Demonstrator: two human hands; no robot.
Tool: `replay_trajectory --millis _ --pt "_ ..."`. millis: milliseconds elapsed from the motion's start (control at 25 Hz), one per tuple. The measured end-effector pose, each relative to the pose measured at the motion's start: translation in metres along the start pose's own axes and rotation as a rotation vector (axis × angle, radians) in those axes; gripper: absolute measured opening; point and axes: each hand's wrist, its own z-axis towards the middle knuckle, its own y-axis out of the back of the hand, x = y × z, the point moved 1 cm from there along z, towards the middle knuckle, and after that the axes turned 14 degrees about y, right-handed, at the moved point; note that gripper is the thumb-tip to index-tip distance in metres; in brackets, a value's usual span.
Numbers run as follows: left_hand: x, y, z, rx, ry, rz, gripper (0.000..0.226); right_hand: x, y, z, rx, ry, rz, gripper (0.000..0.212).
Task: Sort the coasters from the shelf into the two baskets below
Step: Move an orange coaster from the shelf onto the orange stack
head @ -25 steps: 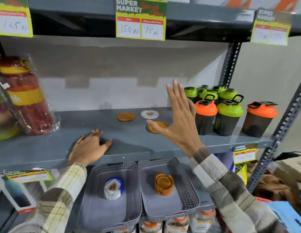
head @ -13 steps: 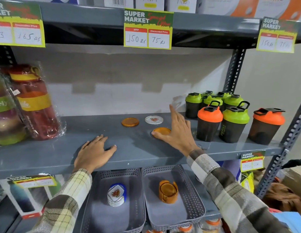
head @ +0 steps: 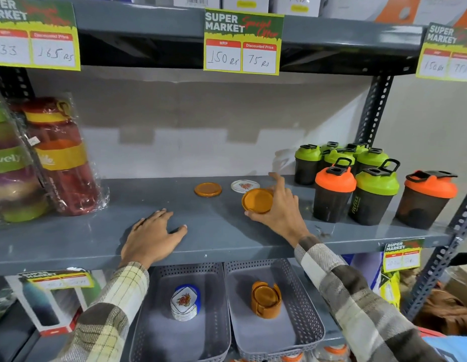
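Note:
My right hand (head: 280, 209) grips a round orange coaster (head: 257, 201), tilted up off the grey shelf (head: 96, 239). Behind it on the shelf lie another orange coaster (head: 207, 189) and a white patterned coaster (head: 244, 185). My left hand (head: 151, 235) rests flat on the shelf's front, fingers spread, holding nothing. Below, the left grey basket (head: 146, 330) holds a stack of white patterned coasters (head: 185, 303) in a blue holder. The right grey basket (head: 309, 313) holds orange coasters (head: 266, 299) in an orange holder.
Several shaker bottles (head: 334, 194) with green and orange lids stand close to the right of my right hand. Wrapped red and green bottles (head: 60, 158) fill the shelf's left end. Price tags hang from the shelf above (head: 243, 41). A slotted upright (head: 373, 111) stands at the back right.
My right hand came down from the air onto the near orange coaster, closed on it and tipped it up off the shelf. My left hand stayed put.

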Motion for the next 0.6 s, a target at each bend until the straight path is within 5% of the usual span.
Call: replay_trajectory --millis 360,600 --pt "0.002 0.0 -0.001 0.015 0.0 -0.017 0.07 0.112 0.095 -0.033 -0.366 0.424 0.034 0.106" --pt "0.001 -0.001 0.001 0.031 -0.016 0.015 0.071 0.152 0.13 -0.055 -0.43 0.5 0.047 0.104"
